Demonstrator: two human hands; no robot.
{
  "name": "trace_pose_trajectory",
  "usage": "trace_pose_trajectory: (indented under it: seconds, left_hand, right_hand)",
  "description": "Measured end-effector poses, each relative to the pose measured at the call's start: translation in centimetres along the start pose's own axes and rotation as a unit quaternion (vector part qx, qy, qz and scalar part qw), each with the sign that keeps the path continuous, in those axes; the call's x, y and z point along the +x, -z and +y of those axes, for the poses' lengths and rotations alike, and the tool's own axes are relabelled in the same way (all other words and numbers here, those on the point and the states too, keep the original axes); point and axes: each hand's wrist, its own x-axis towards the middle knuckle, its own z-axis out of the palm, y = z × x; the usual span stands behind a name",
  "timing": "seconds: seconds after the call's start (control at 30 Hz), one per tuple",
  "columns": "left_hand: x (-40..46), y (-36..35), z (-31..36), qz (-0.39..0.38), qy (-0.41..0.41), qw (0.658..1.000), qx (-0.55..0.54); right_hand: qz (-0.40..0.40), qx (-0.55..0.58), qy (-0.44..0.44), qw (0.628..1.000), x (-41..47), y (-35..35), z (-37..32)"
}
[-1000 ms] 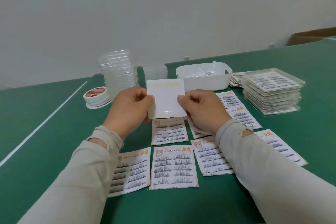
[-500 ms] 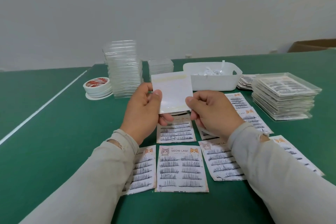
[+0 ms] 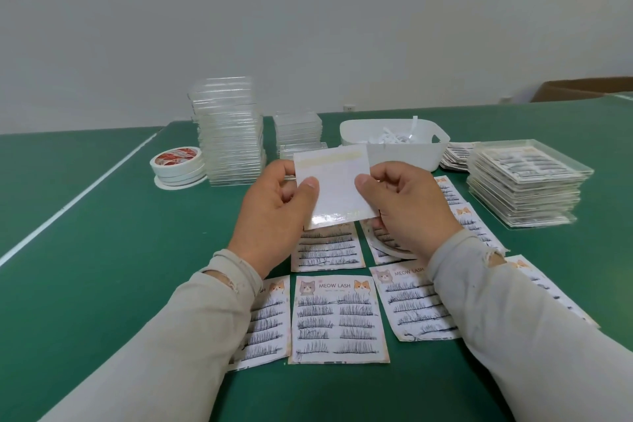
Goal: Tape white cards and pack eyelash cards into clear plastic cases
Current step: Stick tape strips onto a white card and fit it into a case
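One white card (image 3: 337, 181), glossy and crossed near its top edge by a yellowish tape strip, is held upright above the eyelash cards (image 3: 339, 317), pinched at its side edges by the left hand (image 3: 277, 212) and right hand (image 3: 406, 205), thumbs in front.

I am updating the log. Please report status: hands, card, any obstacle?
Left hand and right hand both pinch the white card, held above the eyelash cards. Tape strips at its top and bottom edges. Nothing in the way.
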Motion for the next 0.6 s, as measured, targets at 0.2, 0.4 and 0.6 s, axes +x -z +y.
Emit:
trace_pose_trajectory:
  seconds: [0.2, 0.4, 0.6]
  left_hand:
    - [0.3, -0.2, 0.0, 0.001, 0.003, 0.998, -0.058]
    - [0.1, -0.5, -0.1, 0.019, -0.03, 0.999, -0.036]
    - [1.2, 0.6, -0.1, 0.152, 0.008, 0.987, -0.049]
  right_hand:
    - [0.015, -0.038, 0.029, 0.999, 0.1, 0.0, 0.0]
    - [0.021, -0.037, 0.017, 0.999, 0.3, 0.6, -0.4]
    - [0.042, -0.258, 0.028, 0.965, 0.6, 4.6, -2.7]
